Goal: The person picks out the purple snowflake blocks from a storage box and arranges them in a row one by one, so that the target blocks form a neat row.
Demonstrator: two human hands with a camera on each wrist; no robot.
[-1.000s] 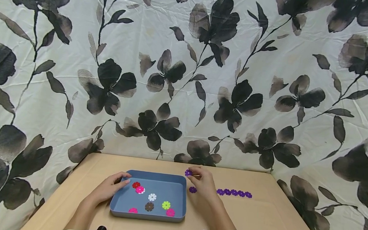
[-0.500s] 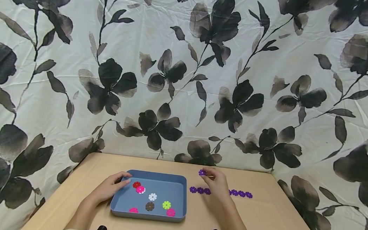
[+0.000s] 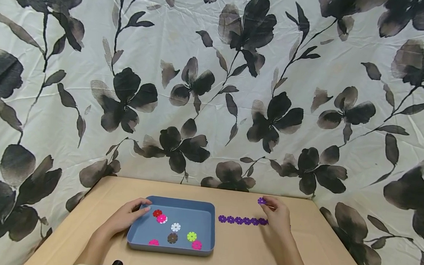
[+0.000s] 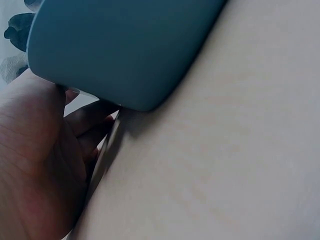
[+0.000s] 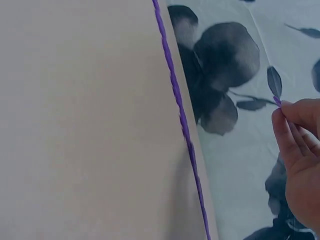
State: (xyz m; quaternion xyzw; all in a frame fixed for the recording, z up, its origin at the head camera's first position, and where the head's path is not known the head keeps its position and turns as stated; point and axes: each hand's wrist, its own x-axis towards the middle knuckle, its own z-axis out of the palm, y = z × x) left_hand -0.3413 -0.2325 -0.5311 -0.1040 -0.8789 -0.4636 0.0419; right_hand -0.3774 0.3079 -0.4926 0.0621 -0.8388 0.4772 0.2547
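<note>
In the head view my right hand point(image 3: 280, 217) pinches a purple flower-shaped disc point(image 3: 261, 201) between thumb and fingertips, raised above the table. The right wrist view shows this disc point(image 5: 277, 101) edge-on at the fingertips. Below it lies a row of purple discs point(image 3: 239, 220) on the table, its right end hidden by the hand. My left hand point(image 3: 128, 215) grips the left rim of a blue-grey tray point(image 3: 179, 251), with the thumb over the edge. In the left wrist view that hand point(image 4: 35, 155) lies against the tray's outer wall point(image 4: 125, 55), fingers partly hidden.
Inside the tray lie loose discs: a red one point(image 3: 157, 213), a white one point(image 3: 175, 227), a brown one point(image 3: 172, 238), a lime one point(image 3: 192, 236) and several pink ones point(image 3: 196, 244). A floral cloth point(image 3: 233, 89) hangs behind the tan table point(image 3: 321, 252).
My right hand has moved right along the row with the purple disc held up, uncovering the row's left part. The left hand and the tray have stayed in place.
</note>
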